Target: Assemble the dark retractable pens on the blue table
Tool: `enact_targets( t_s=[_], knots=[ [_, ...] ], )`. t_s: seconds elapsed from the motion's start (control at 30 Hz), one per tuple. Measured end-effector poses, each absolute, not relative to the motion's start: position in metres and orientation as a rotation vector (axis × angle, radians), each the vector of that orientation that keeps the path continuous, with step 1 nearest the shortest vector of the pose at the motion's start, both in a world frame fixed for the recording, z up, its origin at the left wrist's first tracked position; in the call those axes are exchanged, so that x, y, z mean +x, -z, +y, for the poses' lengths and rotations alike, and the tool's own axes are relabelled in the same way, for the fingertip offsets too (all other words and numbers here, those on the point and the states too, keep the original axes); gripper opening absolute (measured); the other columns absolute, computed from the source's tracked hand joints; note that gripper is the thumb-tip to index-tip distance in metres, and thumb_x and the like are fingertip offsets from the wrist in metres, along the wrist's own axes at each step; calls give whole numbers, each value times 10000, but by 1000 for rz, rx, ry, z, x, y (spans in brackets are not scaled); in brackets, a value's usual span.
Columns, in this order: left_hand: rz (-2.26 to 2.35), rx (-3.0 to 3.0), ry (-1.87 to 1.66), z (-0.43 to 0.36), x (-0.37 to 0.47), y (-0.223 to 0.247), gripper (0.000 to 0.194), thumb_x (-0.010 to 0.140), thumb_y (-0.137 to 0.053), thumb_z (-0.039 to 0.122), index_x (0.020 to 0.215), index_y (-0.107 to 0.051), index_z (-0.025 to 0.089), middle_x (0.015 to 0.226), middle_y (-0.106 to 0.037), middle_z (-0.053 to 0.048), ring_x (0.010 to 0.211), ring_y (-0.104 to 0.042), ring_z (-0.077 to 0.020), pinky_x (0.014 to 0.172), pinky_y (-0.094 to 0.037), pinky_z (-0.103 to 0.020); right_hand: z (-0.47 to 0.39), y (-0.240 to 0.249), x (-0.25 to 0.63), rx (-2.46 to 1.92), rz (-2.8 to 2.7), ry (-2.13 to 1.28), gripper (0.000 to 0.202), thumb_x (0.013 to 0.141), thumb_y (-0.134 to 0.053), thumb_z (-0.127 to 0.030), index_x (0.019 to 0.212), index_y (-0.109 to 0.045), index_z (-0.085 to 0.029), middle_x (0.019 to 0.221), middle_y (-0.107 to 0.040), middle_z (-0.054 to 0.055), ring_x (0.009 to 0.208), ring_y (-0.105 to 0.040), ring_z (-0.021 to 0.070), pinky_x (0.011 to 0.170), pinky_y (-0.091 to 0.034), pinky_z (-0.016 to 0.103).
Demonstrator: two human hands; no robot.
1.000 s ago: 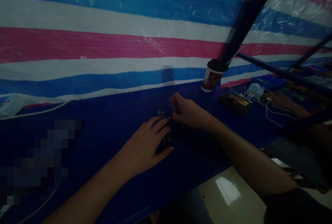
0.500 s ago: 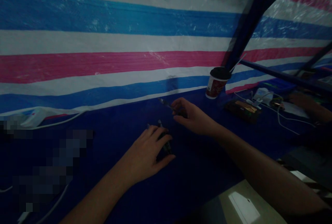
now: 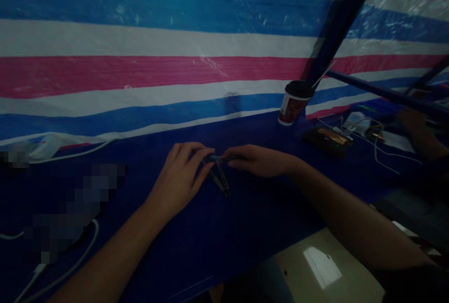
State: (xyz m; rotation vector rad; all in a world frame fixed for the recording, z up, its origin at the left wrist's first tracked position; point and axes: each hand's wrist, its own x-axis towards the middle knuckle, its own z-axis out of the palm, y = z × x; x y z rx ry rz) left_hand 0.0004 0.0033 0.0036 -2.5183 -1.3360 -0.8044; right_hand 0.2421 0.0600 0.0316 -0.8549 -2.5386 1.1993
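Observation:
My left hand (image 3: 184, 167) is closed, thumb and fingertips pinching one end of a slim, dark pen (image 3: 218, 158). At the pen's other end, my right hand (image 3: 254, 159) has its fingers wrapped around it, so it lies level between both hands. Below it, slim pens (image 3: 220, 180) lie close together on the dark blue tabletop (image 3: 245, 242), tips pointing toward me. Dim light hides their finer details, and the left fingers cover their far ends.
A lidded paper cup (image 3: 294, 102) with a straw stands by the striped sheet (image 3: 157, 71). To the right are a dark packet (image 3: 328, 141), white cables (image 3: 377, 153) and another person's hand (image 3: 414, 120). A blurred-out object (image 3: 94, 195) lies left. A blue metal frame (image 3: 336, 27) rises behind.
My left hand has lifted off the pens on the table and moved up and left, now pinching the pen's end. My right hand's pen has swung level, meeting the left fingers.

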Motion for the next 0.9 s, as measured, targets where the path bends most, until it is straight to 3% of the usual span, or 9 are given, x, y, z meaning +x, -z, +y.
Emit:
enact_targets(
  t_s=[0.1, 0.3, 0.47, 0.63, 0.7, 0.8, 0.9],
  knots=[
    [-1280, -2638, 695, 3, -1, -5, 336, 1113, -375, 335, 1121, -669, 173, 994, -693, -90, 949, -606, -273, 843, -503, -434, 57, -31, 240, -896, -2594, -1252, 290, 1051, -458, -322, 926, -647, -141, 733, -523, -24, 658, -482, 126, 659, -402, 267],
    [-1263, -2624, 702, 3, -2, -8, 347, 1110, -392, 394, 1185, -644, 167, 1022, -684, -95, 930, -592, -258, 839, -488, -405, 58, -34, 243, -967, -2579, -1067, 358, 1038, -447, -417, 858, -628, -166, 716, -549, -8, 673, -505, 147, 666, -394, 280],
    [-1232, -2635, 693, 7, -7, -7, 479, 1121, -310, 440, 1040, -690, 160, 888, -696, -91, 840, -620, -256, 778, -486, -390, 56, -38, 243, -950, -2607, -1010, 427, 1052, -419, -437, 735, -557, -186, 670, -539, -12, 628, -481, 134, 668, -372, 285],
    [-1443, -2772, 705, 5, -12, -16, 448, 1094, -342, 464, 975, -696, 215, 897, -740, -62, 805, -675, -243, 817, -508, -385, 50, -43, 237, -939, -2673, -818, 388, 1079, -473, -372, 751, -554, -181, 657, -522, -23, 598, -465, 113, 640, -319, 271],
    [-1558, -2846, 713, 4, -12, -18, 447, 1077, -339, 454, 885, -674, 229, 795, -722, -25, 711, -668, -216, 758, -507, -347, 49, -42, 236, -952, -2712, -706, 362, 1081, -501, -361, 780, -585, -178, 658, -528, -20, 601, -463, 116, 630, -301, 273],
    [-1715, -2963, 735, 4, -11, -17, 445, 1055, -337, 452, 814, -637, 230, 638, -636, 29, 547, -589, -165, 640, -479, -283, 52, -39, 236, -907, -2720, -636, 275, 1062, -560, -344, 872, -643, -165, 772, -627, 21, 694, -543, 138, 666, -334, 271],
    [-1773, -2951, 824, 6, -10, -15, 421, 1039, -362, 461, 819, -634, 227, 637, -625, 37, 549, -588, -157, 624, -472, -269, 57, -38, 240, -891, -2642, -683, 311, 1074, -527, -387, 944, -680, -149, 885, -685, 57, 786, -598, 154, 730, -381, 274]
  ],
)
